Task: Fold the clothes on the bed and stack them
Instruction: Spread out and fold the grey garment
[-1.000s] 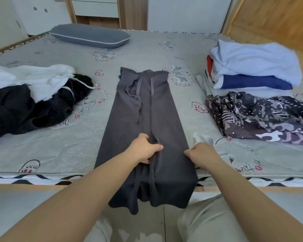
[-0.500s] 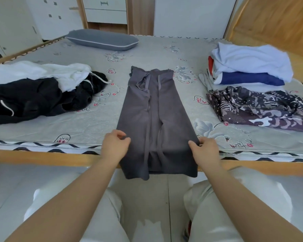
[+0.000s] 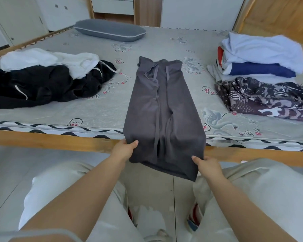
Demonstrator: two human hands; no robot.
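At the far end of the mattress I see a gray pillow [image 3: 110,30] with white piping lying flat. Beyond the pillow stand white cupboard doors [image 3: 24,13] and a white drawer front [image 3: 112,5] between wooden posts. Well to the right of the pillow there is wooden panelling [image 3: 278,16]. Pale floor tiles [image 3: 157,193] lie below me.
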